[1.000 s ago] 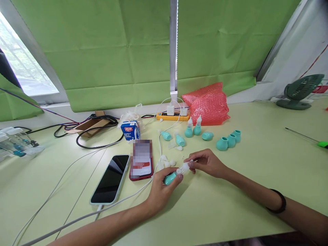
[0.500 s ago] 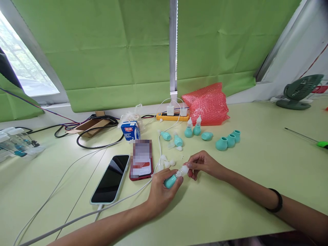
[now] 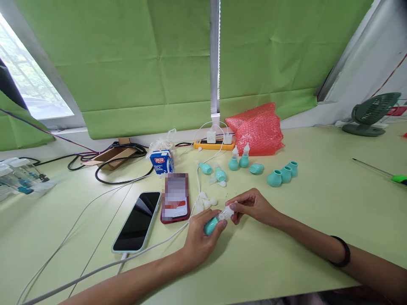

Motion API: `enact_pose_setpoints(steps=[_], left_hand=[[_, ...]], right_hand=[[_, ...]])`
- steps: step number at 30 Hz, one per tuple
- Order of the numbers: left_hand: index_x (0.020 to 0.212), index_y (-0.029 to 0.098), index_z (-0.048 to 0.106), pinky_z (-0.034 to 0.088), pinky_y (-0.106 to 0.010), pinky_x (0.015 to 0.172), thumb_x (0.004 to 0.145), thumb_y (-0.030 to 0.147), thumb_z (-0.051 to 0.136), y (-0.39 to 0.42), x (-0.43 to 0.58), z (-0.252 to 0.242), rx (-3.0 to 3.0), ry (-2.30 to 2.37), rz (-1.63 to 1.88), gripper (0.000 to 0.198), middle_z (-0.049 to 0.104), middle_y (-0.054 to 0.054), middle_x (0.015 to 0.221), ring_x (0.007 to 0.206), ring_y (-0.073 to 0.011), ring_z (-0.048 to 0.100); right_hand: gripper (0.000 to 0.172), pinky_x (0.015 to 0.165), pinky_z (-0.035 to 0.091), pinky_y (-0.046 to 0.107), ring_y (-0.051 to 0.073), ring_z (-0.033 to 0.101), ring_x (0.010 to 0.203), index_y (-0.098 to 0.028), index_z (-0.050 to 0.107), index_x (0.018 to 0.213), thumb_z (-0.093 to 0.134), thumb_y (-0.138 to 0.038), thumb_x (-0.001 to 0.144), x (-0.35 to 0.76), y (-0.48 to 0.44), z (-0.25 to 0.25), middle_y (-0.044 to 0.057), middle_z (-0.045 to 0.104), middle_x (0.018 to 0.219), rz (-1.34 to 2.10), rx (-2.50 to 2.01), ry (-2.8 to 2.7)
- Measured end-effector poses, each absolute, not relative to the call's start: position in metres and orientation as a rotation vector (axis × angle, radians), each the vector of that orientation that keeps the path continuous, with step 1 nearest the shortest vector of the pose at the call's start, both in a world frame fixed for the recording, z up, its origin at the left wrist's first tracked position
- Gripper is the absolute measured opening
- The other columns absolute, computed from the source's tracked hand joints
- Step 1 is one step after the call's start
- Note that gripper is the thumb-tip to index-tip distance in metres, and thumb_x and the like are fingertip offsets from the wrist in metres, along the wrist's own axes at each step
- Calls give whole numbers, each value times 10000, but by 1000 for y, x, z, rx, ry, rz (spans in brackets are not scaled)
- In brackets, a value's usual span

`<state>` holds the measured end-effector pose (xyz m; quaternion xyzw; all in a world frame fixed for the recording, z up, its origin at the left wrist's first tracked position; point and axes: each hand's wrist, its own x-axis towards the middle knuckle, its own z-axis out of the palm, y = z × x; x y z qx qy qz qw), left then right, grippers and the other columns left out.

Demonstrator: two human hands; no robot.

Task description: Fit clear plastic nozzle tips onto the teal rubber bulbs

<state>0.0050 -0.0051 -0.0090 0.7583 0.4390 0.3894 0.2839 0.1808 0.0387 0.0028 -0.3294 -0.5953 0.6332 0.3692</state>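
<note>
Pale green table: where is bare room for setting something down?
Free: between three open turquoise bulbs and the green-handled metal tool; also the table this side of the right hand. Crowded: beyond the left hand, by white plastic pieces and red-cased phone.

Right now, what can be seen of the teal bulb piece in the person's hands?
The teal bulb piece has a smooth, rubbery-looking body, a clear, plastic-looking section and a whitish tip. It slants forward and rightward over the pale green table. The left hand grips the body, hiding much of it; the right hand pinches the tip. Whether the parts are fully seated cannot be told.
</note>
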Motion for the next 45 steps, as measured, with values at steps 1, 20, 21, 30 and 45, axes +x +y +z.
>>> enact_pose_setpoints(steps=[1, 20, 21, 30, 45], left_hand=[[783, 126, 600, 339, -215, 577, 801, 278, 459, -5, 5, -8, 2009, 1146, 1031, 208, 557, -28, 665, 604, -125, 460], [547, 123, 486, 252, -190, 434, 743, 412, 490, 4, 4, -6, 1535, 932, 805, 349, 394, 25, 499, 470, -73, 345], [543, 123, 484, 251, -190, 432, 742, 411, 491, 4, 4, -6, 1523, 930, 799, 350, 398, 24, 494, 465, -73, 348], [538, 129, 470, 239, -199, 443, 750, 375, 488, 6, 4, -8, 1531, 955, 754, 325, 347, 33, 493, 476, -74, 324], [495, 134, 425, 189, -211, 442, 772, 381, 449, 4, 6, -7, 1762, 1026, 776, 372, 245, 41, 518, 496, -73, 235]], right_hand=[[255, 510, 521, 239, 114, 596, 494, -99, 675, 794, 650, -310, 652, 182, 39, 3, 34, 641, 551, 1621, -840, -1538], [210, 494, 472, 220, 160, 616, 632, -144, 687, 807, 671, -246, 624, 200, 53, 12, 69, 684, 757, 1190, -750, -2103], [215, 524, 486, 233, 172, 623, 659, -148, 685, 816, 670, -243, 625, 200, 52, 12, 67, 685, 766, 1200, -745, -2101], [183, 639, 503, 278, 191, 626, 736, -168, 688, 797, 673, -221, 623, 202, 50, 16, 67, 681, 824, 1238, -689, -2135], [97, 646, 503, 272, 185, 626, 751, -189, 694, 695, 674, -252, 623, 202, 48, 16, 42, 659, 650, 1211, -657, -2164]])
